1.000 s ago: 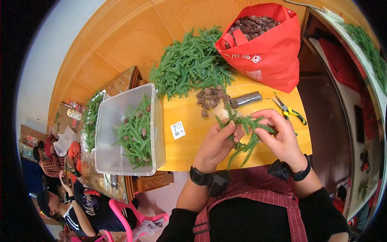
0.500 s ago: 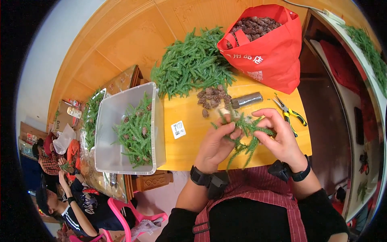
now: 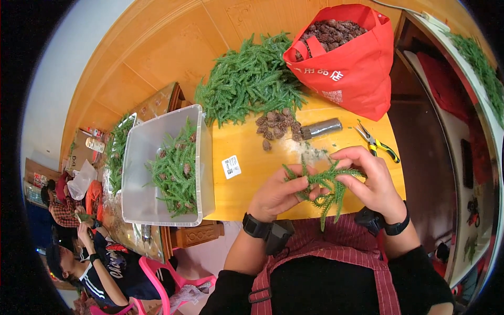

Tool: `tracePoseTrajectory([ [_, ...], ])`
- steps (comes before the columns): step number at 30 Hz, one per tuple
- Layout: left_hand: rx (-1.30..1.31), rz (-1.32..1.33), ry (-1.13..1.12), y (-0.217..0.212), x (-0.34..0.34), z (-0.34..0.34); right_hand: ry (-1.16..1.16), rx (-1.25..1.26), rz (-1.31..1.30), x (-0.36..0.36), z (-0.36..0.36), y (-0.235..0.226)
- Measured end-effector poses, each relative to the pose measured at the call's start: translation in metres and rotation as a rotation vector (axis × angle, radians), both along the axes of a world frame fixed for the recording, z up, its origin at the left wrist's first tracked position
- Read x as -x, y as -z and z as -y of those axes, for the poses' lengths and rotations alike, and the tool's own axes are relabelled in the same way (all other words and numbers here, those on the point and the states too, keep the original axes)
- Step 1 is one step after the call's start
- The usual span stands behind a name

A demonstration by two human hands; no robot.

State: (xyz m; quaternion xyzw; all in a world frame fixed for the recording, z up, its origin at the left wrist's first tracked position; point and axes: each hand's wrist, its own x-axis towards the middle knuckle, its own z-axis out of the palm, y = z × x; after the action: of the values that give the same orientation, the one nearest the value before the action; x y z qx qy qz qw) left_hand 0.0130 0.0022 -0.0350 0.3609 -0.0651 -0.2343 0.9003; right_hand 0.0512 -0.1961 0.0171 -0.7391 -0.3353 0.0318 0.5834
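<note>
Between my two hands, over the near edge of the yellow table, is a green artificial pine sprig (image 3: 328, 190) with several drooping tips. My left hand (image 3: 279, 191) pinches its left side between thumb and fingers. On the other side my right hand (image 3: 371, 178) grips a tip with thumb and forefinger. Just beyond lie a small heap of brown pine cones (image 3: 275, 125) and a bundle of dark thin wires (image 3: 321, 129). Yellow-and-black long-nose pliers (image 3: 379, 146) rest to the right of my right hand.
A clear plastic bin (image 3: 206, 173) holding sprigs with cones stands at the left. Behind are a pile of green sprigs (image 3: 252, 79) and a red bag (image 3: 349, 71) full of cones. A white label (image 3: 231, 167) lies on the table. Another person (image 3: 113, 262) sits at far left.
The sprig has turned in my hands, and its branches now hang lower toward my apron. My left hand has shifted slightly down and left. My head view has moved a little.
</note>
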Motion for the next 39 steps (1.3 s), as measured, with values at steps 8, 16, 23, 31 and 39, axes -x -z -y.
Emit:
tracePoseTrajectory([
  [8, -0.021, 0.038, 0.079, 0.001, 0.004, 0.002, -0.012, 0.02, 0.058, 0.001, 0.002, 0.0],
  [16, 0.015, -0.029, -0.12, 0.0, 0.002, 0.012, 0.009, 0.017, -0.133, -0.001, 0.003, 0.008],
  [23, -0.033, -0.01, -0.449, -0.003, 0.002, 0.017, 0.087, 0.009, -0.235, 0.003, -0.001, 0.005],
  [31, 0.064, 0.029, -0.623, -0.007, -0.001, 0.02, 0.217, -0.461, -0.377, -0.008, -0.005, 0.034],
  [39, 0.017, 0.059, -0.302, -0.013, -0.002, 0.023, -0.112, -0.351, -0.625, -0.01, -0.009, 0.027],
])
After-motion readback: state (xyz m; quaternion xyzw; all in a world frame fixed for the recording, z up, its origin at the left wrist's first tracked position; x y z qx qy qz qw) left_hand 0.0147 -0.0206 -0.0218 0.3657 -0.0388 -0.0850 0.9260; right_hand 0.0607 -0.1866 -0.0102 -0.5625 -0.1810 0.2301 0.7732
